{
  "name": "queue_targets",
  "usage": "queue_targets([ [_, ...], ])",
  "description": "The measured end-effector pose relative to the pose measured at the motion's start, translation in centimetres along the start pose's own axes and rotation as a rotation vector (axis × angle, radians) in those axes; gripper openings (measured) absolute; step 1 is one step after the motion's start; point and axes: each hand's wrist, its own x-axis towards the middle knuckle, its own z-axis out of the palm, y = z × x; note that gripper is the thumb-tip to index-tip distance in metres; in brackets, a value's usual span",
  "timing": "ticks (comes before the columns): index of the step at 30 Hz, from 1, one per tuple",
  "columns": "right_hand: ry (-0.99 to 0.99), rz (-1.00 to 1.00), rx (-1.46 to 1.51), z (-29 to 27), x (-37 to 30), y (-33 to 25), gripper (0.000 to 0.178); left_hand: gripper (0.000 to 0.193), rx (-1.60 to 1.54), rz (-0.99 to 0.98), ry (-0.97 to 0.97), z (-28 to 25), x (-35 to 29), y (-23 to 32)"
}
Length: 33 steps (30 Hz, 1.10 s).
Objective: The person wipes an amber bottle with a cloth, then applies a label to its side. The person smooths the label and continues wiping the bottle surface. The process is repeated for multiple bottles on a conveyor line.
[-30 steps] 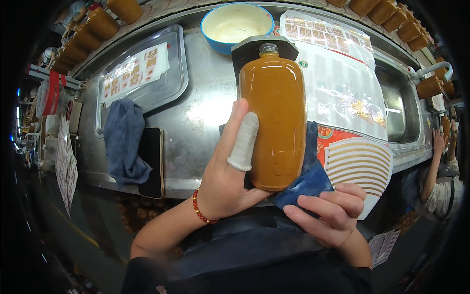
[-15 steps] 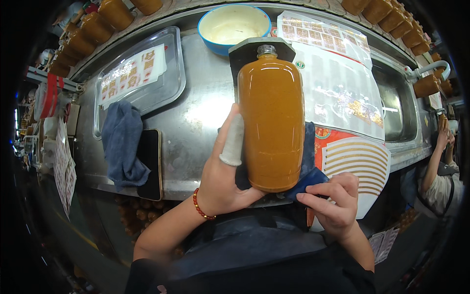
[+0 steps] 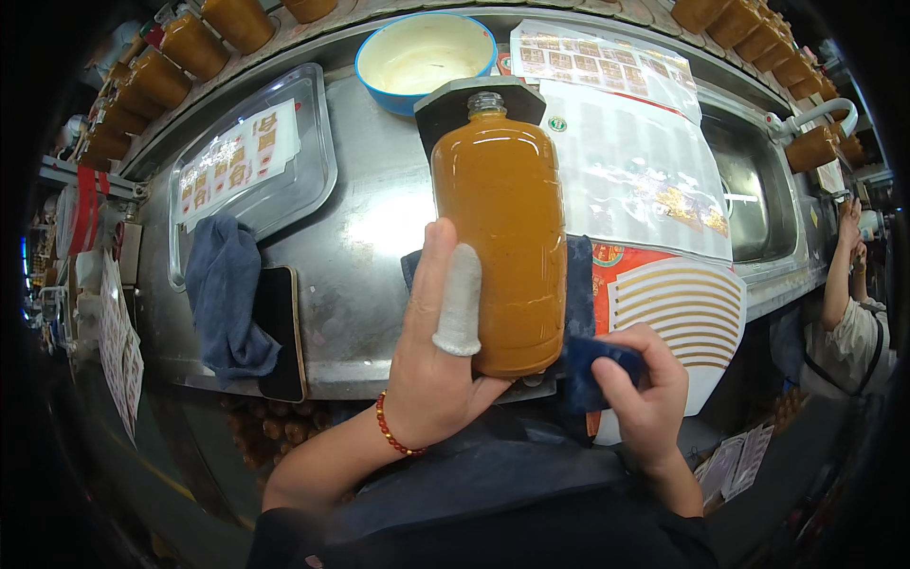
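Note:
A large glass bottle point(image 3: 507, 247), glossy brown-orange with a clear bare neck, lies with its neck pointing away from me. Behind the neck is a dark angular support board point(image 3: 441, 106), and dark cloth shows at the bottle's sides. My left hand point(image 3: 427, 379) holds the bottle along its left side, thumb at the base. A whitish cover sheathes one finger, and a red bead bracelet circles the wrist. Just right of the base, my right hand point(image 3: 649, 389) pinches a small dark blue flat piece point(image 3: 590, 375); whether it is cloth or a scraper is unclear.
A blue-rimmed bowl point(image 3: 427, 28) stands behind the bottle. Left are a clear tray point(image 3: 318, 180) with a sticker sheet, a blue rag point(image 3: 223, 294) and a phone point(image 3: 282, 332). Right are label sheets point(image 3: 630, 166), gold-striped strips point(image 3: 678, 318) and a sink point(image 3: 758, 237). Another person works far right.
The bottle appears slightly further left, along with the whole scene. My left fingers have come forward over the bottle's side. My right hand has turned, lifting the blue piece more upright.

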Motion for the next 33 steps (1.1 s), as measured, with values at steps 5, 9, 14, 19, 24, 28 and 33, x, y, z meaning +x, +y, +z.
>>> queue_targets([
  [5,0.014,0.06,0.01,0.1,0.5,1.4,0.018,0.119,-0.052,0.009,0.002,-0.3,-0.2,-0.8],
  [9,-0.057,-0.203,-0.147,0.1,0.5,-0.3,0.018,0.118,-0.045,-0.011,-0.037,-0.4,-0.9,-1.8],
  [14,0.085,0.127,-0.023,-1.0,1.3,1.8,0.021,0.119,0.054,-0.026,-0.082,-1.1,-1.4,-1.9],
  [19,-0.127,-0.295,-0.247,0.1,0.8,-1.4,0.021,0.111,0.195,0.162,0.061,-0.6,-0.1,0.8],
  [24,0.058,0.229,0.103,-1.4,2.1,1.1,0.014,0.112,0.098,0.113,0.067,0.4,0.1,-0.4],
  [28,-0.132,-0.284,-0.182,-0.2,0.9,-1.5,0.017,0.118,-0.011,0.006,0.033,0.4,-0.6,-1.1],
  [33,0.003,0.087,-0.105,-1.5,2.6,1.6,0.015,0.118,0.024,0.053,-0.004,-0.3,-0.3,-1.3],
])
